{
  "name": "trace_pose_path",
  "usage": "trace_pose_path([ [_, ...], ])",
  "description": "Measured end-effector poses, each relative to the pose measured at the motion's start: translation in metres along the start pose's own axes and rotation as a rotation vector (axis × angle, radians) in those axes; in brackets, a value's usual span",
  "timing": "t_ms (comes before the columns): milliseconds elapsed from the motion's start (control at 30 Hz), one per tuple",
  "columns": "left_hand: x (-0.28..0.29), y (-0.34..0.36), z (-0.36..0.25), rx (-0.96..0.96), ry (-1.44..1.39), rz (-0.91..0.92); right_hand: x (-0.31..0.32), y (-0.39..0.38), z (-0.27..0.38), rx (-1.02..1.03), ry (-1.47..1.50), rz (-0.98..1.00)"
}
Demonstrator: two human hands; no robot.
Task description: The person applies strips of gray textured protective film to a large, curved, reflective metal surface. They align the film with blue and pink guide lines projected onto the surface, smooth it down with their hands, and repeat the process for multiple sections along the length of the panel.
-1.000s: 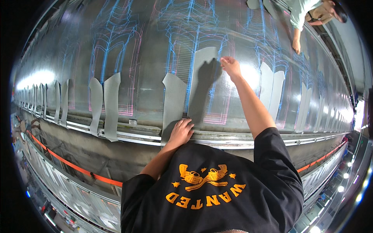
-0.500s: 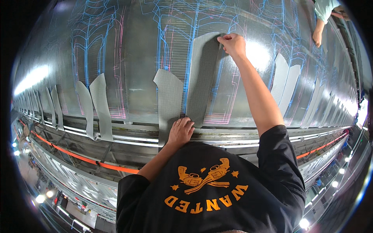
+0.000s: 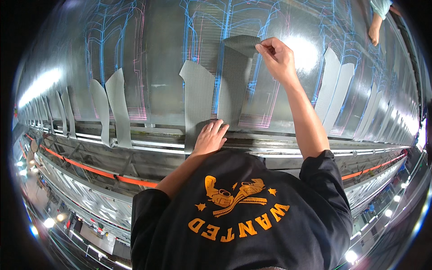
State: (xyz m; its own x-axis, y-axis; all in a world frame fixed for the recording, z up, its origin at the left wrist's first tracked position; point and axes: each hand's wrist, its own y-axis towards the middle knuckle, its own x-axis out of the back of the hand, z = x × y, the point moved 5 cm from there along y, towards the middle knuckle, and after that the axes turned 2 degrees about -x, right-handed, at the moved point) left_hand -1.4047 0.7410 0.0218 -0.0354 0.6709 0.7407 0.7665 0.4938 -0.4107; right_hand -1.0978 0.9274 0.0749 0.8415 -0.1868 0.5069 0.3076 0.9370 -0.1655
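Observation:
A grey fabric panel with a fine checked texture (image 3: 234, 85) lies lengthwise on the dark table. My right hand (image 3: 279, 58) pinches its upper right corner between thumb and forefinger, and the top end bends up off the surface. At the panel's lower end, by the table edge, my left hand (image 3: 210, 137) rests with bent, slightly parted fingers, pressing on the cloth. Beside it on the left lies a second grey panel (image 3: 198, 92) with an angled top; the left hand overlaps its right edge. Blue and pink pattern lines (image 3: 229, 18) run over the table under the panels.
Pairs of similar grey panels lie to the left (image 3: 118, 105) and right (image 3: 339, 94), their lower ends near or over the table edge. Metal rails (image 3: 288, 148) and an orange strip (image 3: 103, 171) run along the near side. Another person's hand (image 3: 374, 35) is at the far right.
The panel's top end, flatter before, now bends up as my right hand draws its corner slightly right. My left hand stays on the lower end. The whole view has shifted a little.

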Motion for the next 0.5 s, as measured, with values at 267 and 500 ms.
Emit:
trace_pose_path([
  [267,0.000,-0.007,-0.001,0.014,-0.016,0.078,0.002,-0.029,0.016,0.091,0.051,-0.017],
  [500,-0.004,-0.003,-0.001,-0.017,0.022,0.027,-0.020,0.035,-0.015,-0.038,0.038,0.064],
])
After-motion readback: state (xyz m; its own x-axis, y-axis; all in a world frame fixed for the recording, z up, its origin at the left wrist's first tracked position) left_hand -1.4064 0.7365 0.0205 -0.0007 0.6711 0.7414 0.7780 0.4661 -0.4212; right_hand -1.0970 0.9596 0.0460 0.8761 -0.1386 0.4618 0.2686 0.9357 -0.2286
